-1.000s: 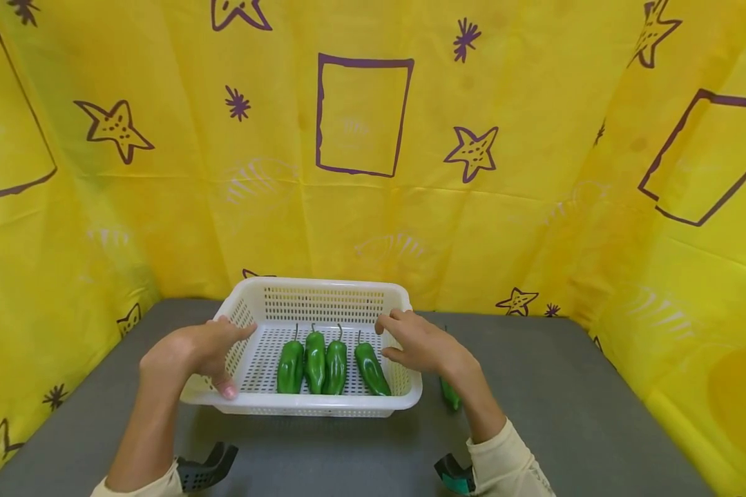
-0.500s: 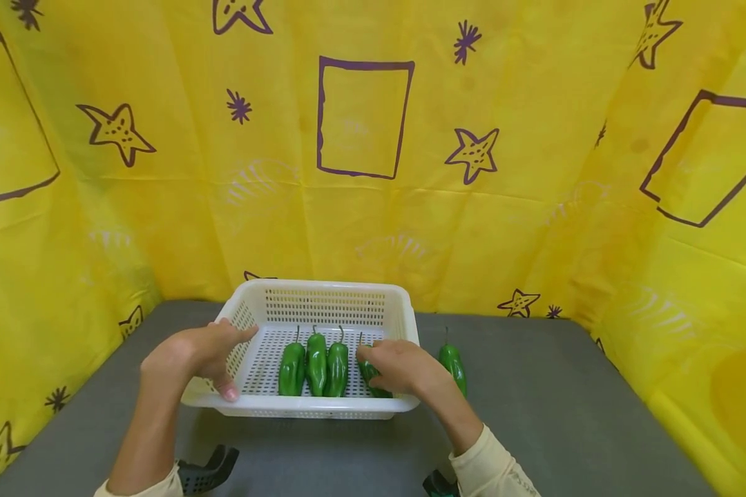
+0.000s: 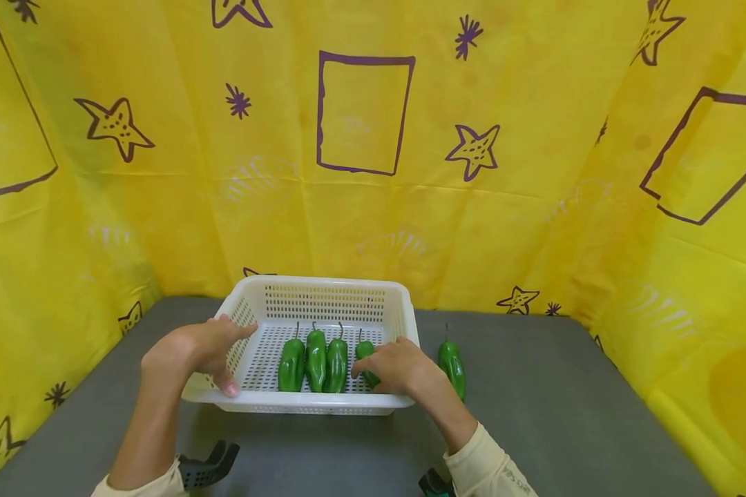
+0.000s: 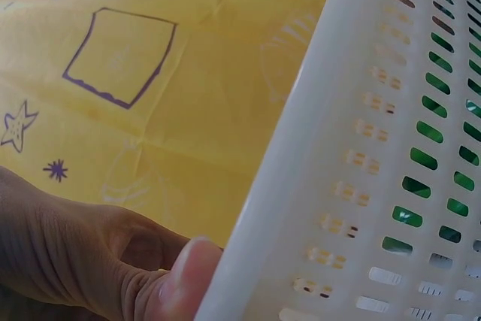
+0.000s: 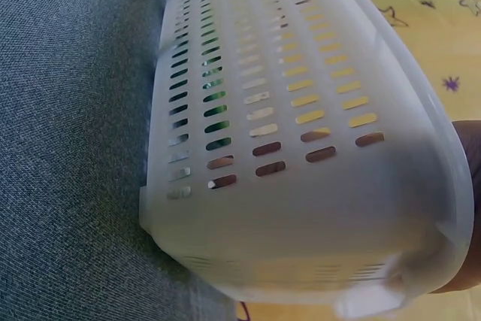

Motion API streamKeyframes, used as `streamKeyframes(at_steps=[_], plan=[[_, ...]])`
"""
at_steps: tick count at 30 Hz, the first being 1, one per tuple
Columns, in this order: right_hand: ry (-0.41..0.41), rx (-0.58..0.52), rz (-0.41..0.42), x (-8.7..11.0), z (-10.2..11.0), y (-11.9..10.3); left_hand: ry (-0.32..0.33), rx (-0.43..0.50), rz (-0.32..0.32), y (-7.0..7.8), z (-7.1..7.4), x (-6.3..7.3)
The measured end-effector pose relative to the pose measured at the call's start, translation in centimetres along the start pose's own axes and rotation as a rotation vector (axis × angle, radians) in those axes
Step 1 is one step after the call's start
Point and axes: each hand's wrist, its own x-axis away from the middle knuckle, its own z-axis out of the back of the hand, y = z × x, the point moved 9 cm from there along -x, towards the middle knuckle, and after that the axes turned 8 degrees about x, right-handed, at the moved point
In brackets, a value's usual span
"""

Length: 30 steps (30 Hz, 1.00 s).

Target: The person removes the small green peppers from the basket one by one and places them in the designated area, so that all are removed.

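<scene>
Green peppers (image 3: pixel 316 360), five; one basket (image 3: pixel 298 400)

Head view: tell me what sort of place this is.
Likely a screened-off work booth, though what lies beyond is hidden. A yellow cloth with drawn stars hangs behind and beside a grey table, where a white basket holds four green peppers.

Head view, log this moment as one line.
left hand: on basket | right hand: over pepper in basket, grip unclear | three peppers: in basket | fifth pepper: on table, outside basket
</scene>
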Motion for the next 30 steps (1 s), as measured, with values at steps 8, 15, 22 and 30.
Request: streamKeyframes(at_steps=[8,15,22,30], plan=[[-0.019,-0.02,-0.039,-0.4,-0.4,0.0,-0.002,-0.001,0.004,-0.1,0.0,0.0],[0.011,-0.042,-0.049,-0.3,-0.4,0.2,-0.006,-0.014,0.013,-0.2,-0.3,-0.2],[0.095,-0.244,-0.011,-0.2,0.7,0.8,-0.007,0.019,0.049,-0.5,-0.1,0.0],[0.153,-0.422,0.023,0.2,1.9,1.9,-0.004,0.003,0.049,-0.3,0.1,0.0]])
